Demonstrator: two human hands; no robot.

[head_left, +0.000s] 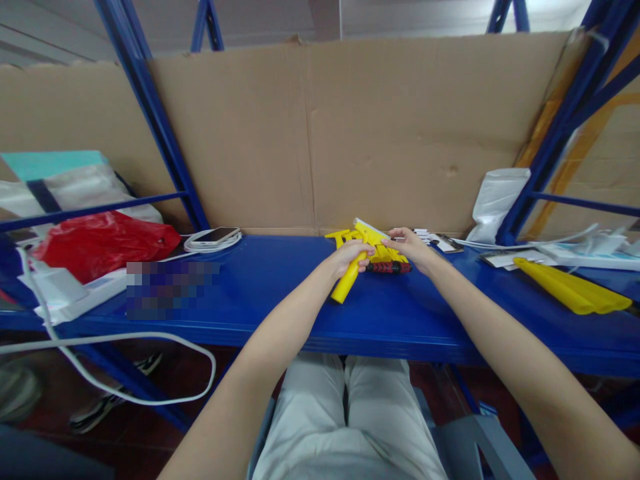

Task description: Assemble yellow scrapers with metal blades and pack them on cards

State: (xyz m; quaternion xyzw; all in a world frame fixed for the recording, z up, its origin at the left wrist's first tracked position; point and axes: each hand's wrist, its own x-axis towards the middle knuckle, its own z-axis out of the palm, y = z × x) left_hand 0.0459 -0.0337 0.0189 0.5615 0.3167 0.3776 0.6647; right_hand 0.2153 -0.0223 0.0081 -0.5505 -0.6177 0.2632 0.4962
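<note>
A yellow hand squeegee (344,287) with a pale blade strip is held above the blue tabletop, its handle slanting down toward me. Wrapped around the upper handle, just below the head, is my left hand (350,259). My right hand (407,245) is closed at the right end of the squeegee's head, thumb and fingers touching its edge. Behind and below the hands lie several yellow plastic parts (338,236), partly hidden. A red and black tool handle (387,267), like a screwdriver's, rests in front of them.
Yellow tube-like pieces (570,287) lie at the right. A phone (220,235) sits on a coiled white cable at the left, near a red plastic bag (107,245). A cardboard wall (375,133) closes the back, between blue posts. A white cable (150,335) loops over the front edge.
</note>
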